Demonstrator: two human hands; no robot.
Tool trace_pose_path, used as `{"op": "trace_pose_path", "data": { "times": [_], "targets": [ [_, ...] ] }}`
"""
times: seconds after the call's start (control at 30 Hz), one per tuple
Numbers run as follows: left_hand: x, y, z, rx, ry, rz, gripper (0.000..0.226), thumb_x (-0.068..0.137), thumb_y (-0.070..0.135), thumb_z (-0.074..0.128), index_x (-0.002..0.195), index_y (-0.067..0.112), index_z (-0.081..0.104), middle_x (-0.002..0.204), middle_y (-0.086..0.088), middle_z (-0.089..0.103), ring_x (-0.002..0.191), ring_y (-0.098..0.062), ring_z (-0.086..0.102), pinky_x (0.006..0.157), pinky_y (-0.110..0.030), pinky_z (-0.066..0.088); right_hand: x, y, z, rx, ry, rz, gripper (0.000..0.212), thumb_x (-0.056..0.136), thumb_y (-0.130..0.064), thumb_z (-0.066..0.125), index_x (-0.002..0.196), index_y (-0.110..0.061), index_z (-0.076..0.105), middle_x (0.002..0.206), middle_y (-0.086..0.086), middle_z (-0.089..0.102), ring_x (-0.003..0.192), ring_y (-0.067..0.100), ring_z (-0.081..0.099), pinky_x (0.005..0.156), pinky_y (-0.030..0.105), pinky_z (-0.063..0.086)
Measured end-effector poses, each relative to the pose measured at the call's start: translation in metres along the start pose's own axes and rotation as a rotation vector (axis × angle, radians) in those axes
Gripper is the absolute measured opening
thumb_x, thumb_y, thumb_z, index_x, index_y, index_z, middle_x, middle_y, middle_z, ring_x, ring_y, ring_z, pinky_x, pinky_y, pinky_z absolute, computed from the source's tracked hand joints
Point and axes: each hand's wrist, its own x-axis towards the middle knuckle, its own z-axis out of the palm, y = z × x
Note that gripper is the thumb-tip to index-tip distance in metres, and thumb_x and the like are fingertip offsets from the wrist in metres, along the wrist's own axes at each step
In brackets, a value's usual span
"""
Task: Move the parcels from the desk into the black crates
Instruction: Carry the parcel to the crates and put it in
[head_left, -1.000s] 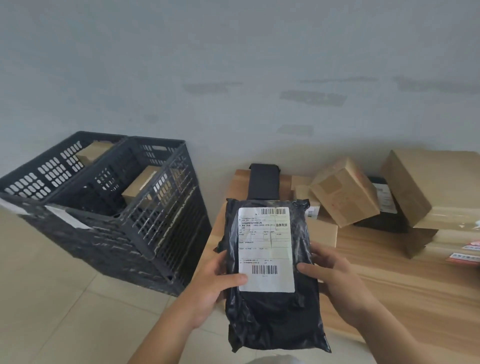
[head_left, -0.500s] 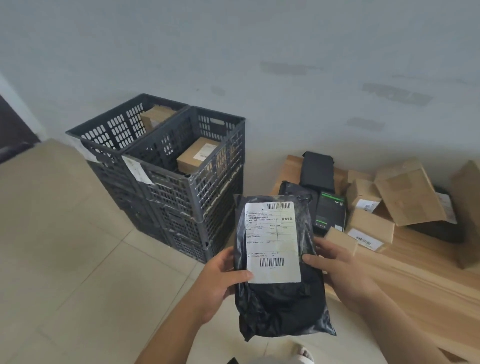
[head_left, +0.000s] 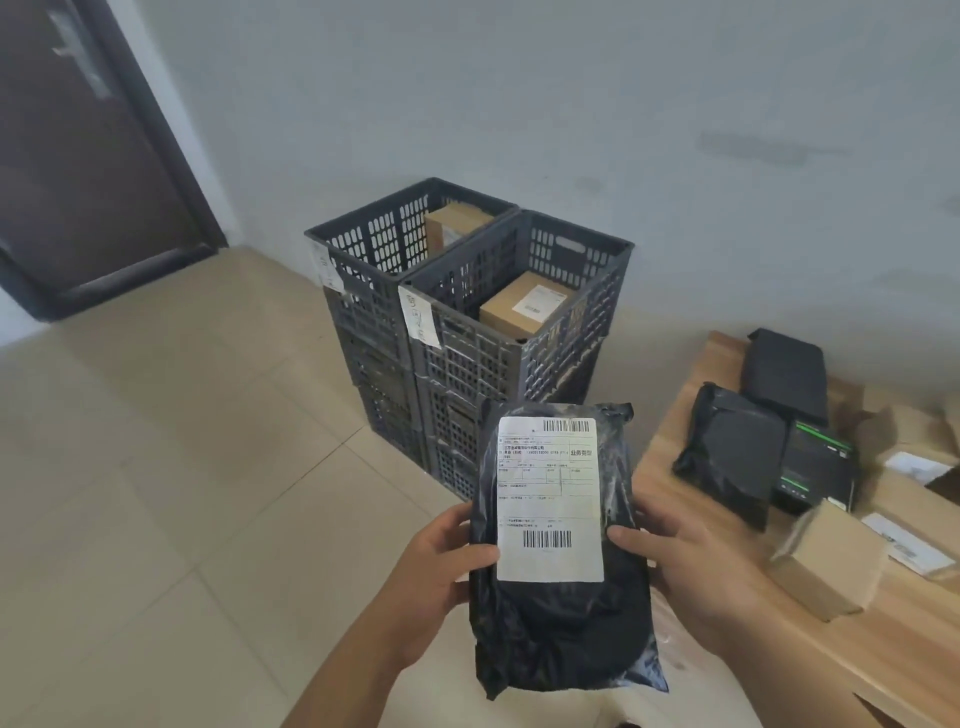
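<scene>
I hold a black plastic mailer parcel with a white shipping label upright in front of me. My left hand grips its left edge and my right hand grips its right edge. Beyond it stand two stacks of black crates side by side against the wall. The nearer top crate holds a brown box. The farther top crate holds another brown box. More parcels lie on the wooden desk to the right.
On the desk are two black mailers, a dark box with green print and several cardboard boxes. A dark door stands at the far left. Beige tiled floor stretches left of the crates.
My view has swung left and away from the desk: the crates now sit in the centre and a door has come into sight. Both hands keep holding the black parcel.
</scene>
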Motion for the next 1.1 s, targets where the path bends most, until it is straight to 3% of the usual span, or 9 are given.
{"op": "trace_pose_path", "data": {
  "times": [0.07, 0.23, 0.33, 0.5, 0.63, 0.77, 0.87, 1.0, 1.1],
  "targets": [
    [-0.002, -0.001, -0.015, -0.042, 0.041, 0.002, 0.052, 0.080, 0.026, 0.076, 0.130, 0.025, 0.063, 0.120, 0.001, 0.077, 0.110, -0.023, 0.074, 0.090, -0.040, 0.061, 0.009, -0.002, 0.014, -0.003, -0.022, 0.009, 0.036, 0.095, 0.005, 0.063, 0.119, -0.020, 0.072, 0.111, -0.003, 0.081, 0.092, 0.015, 0.079, 0.069, 0.024, 0.059],
    [0.009, -0.005, -0.041, -0.080, 0.078, -0.022, 0.037, 0.095, 0.010, 0.069, 0.130, 0.024, 0.065, 0.121, 0.001, 0.076, 0.109, -0.019, 0.074, 0.084, -0.032, 0.061, 0.037, -0.008, 0.035, -0.041, -0.045, 0.042, 0.034, 0.094, 0.005, 0.064, 0.116, -0.020, 0.072, 0.106, -0.002, 0.081, 0.090, 0.016, 0.079, 0.065, 0.024, 0.060],
    [0.023, -0.003, -0.056, -0.092, 0.095, -0.028, 0.039, 0.093, 0.011, 0.071, 0.130, 0.024, 0.066, 0.126, 0.002, 0.075, 0.112, -0.018, 0.073, 0.082, -0.028, 0.061, 0.066, -0.011, 0.049, -0.092, -0.046, 0.053, 0.034, 0.094, 0.003, 0.066, 0.117, -0.021, 0.072, 0.108, -0.002, 0.081, 0.093, 0.017, 0.079, 0.075, 0.032, 0.058],
    [0.064, 0.024, -0.097, -0.044, 0.209, -0.069, 0.044, 0.093, 0.014, 0.075, 0.133, 0.023, 0.061, 0.123, 0.006, 0.076, 0.115, -0.021, 0.072, 0.101, -0.045, 0.058, 0.135, -0.023, 0.084, -0.153, -0.119, 0.076, 0.036, 0.095, 0.004, 0.067, 0.117, -0.024, 0.073, 0.109, -0.004, 0.080, 0.097, 0.018, 0.078, 0.086, 0.037, 0.061],
    [0.105, 0.076, -0.124, 0.066, 0.255, -0.093, 0.048, 0.090, 0.011, 0.077, 0.134, 0.024, 0.061, 0.122, 0.007, 0.076, 0.116, -0.022, 0.071, 0.107, -0.052, 0.054, 0.191, -0.049, 0.107, -0.097, -0.133, 0.068, 0.039, 0.093, 0.007, 0.068, 0.110, -0.028, 0.074, 0.102, -0.013, 0.081, 0.092, 0.008, 0.078, 0.070, 0.020, 0.061],
    [0.157, 0.134, -0.142, 0.176, 0.308, -0.087, 0.046, 0.089, 0.014, 0.079, 0.131, 0.026, 0.063, 0.120, 0.008, 0.077, 0.118, -0.024, 0.069, 0.106, -0.056, 0.053, 0.243, -0.074, 0.128, -0.036, -0.148, 0.077, 0.038, 0.097, -0.002, 0.068, 0.128, -0.024, 0.069, 0.113, -0.007, 0.079, 0.104, 0.016, 0.076, 0.096, 0.041, 0.060],
    [0.199, 0.169, -0.151, 0.213, 0.310, -0.058, 0.044, 0.085, 0.014, 0.082, 0.124, 0.026, 0.066, 0.113, 0.010, 0.079, 0.106, -0.018, 0.075, 0.099, -0.050, 0.059, 0.276, -0.092, 0.137, -0.041, -0.154, 0.047, 0.040, 0.097, -0.002, 0.067, 0.131, -0.024, 0.068, 0.116, -0.008, 0.079, 0.109, 0.016, 0.074, 0.101, 0.044, 0.058],
    [0.246, 0.203, -0.160, 0.246, 0.283, -0.027, 0.041, 0.085, 0.010, 0.082, 0.121, 0.023, 0.068, 0.108, 0.011, 0.080, 0.097, -0.013, 0.078, 0.075, -0.031, 0.063, 0.309, -0.118, 0.139, -0.009, -0.135, 0.008, 0.035, 0.098, 0.000, 0.066, 0.123, -0.024, 0.072, 0.114, -0.001, 0.079, 0.101, 0.017, 0.077, 0.079, 0.029, 0.063],
    [0.283, 0.233, -0.171, 0.263, 0.297, 0.079, 0.039, 0.084, 0.012, 0.083, 0.117, 0.026, 0.069, 0.107, 0.013, 0.080, 0.100, -0.013, 0.077, 0.075, -0.031, 0.064, 0.338, -0.143, 0.124, -0.123, 0.091, -0.121, 0.029, 0.099, -0.017, 0.069, 0.126, -0.028, 0.069, 0.118, -0.006, 0.072, 0.109, 0.014, 0.070, 0.094, 0.034, 0.058]
  ]
}}
